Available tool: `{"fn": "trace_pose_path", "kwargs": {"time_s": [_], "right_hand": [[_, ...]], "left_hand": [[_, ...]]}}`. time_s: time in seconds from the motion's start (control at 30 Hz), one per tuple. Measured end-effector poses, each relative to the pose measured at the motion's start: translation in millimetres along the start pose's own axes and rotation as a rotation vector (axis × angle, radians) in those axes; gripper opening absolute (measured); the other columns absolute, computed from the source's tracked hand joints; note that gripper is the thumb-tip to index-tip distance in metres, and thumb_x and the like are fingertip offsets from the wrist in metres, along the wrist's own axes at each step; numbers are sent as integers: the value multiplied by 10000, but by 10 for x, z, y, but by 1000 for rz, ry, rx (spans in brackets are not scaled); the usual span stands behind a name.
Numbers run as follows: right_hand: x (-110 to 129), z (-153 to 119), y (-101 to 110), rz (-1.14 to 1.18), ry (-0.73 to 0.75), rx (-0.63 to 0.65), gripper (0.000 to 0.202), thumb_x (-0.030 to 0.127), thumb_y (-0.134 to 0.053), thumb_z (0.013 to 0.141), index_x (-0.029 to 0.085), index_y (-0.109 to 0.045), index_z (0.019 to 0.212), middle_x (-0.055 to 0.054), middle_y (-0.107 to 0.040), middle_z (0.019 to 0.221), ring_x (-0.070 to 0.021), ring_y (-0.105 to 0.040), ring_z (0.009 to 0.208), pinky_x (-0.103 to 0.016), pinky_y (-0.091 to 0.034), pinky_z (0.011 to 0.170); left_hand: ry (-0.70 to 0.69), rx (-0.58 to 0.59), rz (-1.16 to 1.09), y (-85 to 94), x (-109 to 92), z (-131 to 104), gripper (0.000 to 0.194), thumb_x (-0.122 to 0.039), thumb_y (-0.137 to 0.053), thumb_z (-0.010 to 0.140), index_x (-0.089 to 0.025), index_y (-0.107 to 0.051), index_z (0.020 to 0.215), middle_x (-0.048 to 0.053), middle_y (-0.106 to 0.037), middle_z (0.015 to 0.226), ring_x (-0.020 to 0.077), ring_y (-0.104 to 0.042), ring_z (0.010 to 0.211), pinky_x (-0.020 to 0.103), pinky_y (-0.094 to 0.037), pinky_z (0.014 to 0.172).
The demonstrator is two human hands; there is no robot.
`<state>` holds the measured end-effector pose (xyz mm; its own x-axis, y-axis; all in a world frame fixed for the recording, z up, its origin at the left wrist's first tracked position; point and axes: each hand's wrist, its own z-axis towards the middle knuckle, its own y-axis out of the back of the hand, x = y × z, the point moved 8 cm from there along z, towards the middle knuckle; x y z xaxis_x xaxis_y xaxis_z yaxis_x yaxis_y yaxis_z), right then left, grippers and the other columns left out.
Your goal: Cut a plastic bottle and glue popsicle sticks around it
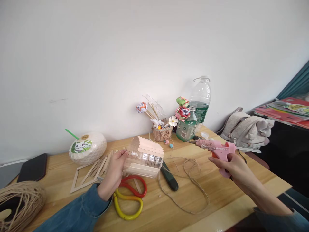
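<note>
Tabletop (229, 203) below crosswise, left-pointing glue gun (218, 148)

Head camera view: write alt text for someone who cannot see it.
A left hand holds a clear plastic container partly covered in pale wooden sticks; the right hand grips a pink glue gun. On the wooden table are red and yellow scissor handles and a ball of tan twine.

The left hand (115, 167) is held in a pinching grip; the right hand (230, 166) is curled in a fuller grip, its forearm (267, 196) bared above the wrist and angled from the lower right.
</note>
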<state>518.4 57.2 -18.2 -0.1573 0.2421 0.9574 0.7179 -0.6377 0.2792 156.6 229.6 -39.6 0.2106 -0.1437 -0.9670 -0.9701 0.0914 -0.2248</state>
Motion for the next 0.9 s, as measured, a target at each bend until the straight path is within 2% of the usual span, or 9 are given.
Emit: {"fn": "trace_pose_path", "kwargs": {"time_s": [0.1, 0.2, 0.37, 0.47, 0.7, 0.9], "right_hand": [[-21, 10, 15, 74, -7, 1, 458, 357, -831, 435, 193, -418, 546, 96, -359, 448, -39, -300, 401, -193, -194, 381], [7, -3, -14, 160, -24, 52, 390, 326, -828, 455, 171, -494, 582, 81, -409, 481, -43, -324, 431, -184, -224, 392], [23, 23, -27, 331, -90, 164, 248, 295, -764, 479, 167, -620, 635, -22, -606, 645, -121, -517, 581, -210, -410, 494], [-25, 77, -6, 413, -127, 194, 206, 302, -700, 504, 190, -668, 674, -52, -658, 719, -159, -570, 641, -247, -475, 573], [-17, 138, 26, 428, -66, 200, 260, 221, -697, 464, 200, -729, 720, -40, -682, 784, -163, -593, 724, -204, -492, 650], [9, 141, 40, 400, -42, 180, 174, 204, -687, 584, 200, -735, 751, -78, -712, 856, -207, -643, 827, -255, -497, 767]], "left_hand": [[7, -8, -4, 8, -41, -32, 342, -365, -754, 493, -123, -639, 705, -7, -666, 600, 125, -570, 536, 217, -421, 515], [24, -12, -6, 4, -78, -67, 353, -367, -759, 476, -126, -636, 701, -10, -663, 585, 124, -564, 516, 216, -414, 494], [46, -36, -21, 3, -138, -100, 334, -345, -760, 437, -132, -625, 657, -26, -636, 533, 110, -540, 486, 199, -393, 465], [58, -42, -26, -11, -168, -118, 322, -341, -762, 417, -133, -612, 612, -23, -629, 523, 105, -531, 471, 197, -382, 455], [77, -49, -19, -27, -187, -147, 350, -352, -769, 405, -121, -622, 623, -10, -638, 543, 111, -531, 461, 209, -371, 450], [67, -44, -19, -11, -173, -132, 340, -343, -765, 424, -120, -627, 640, -5, -635, 543, 121, -544, 469, 218, -385, 464]]}}
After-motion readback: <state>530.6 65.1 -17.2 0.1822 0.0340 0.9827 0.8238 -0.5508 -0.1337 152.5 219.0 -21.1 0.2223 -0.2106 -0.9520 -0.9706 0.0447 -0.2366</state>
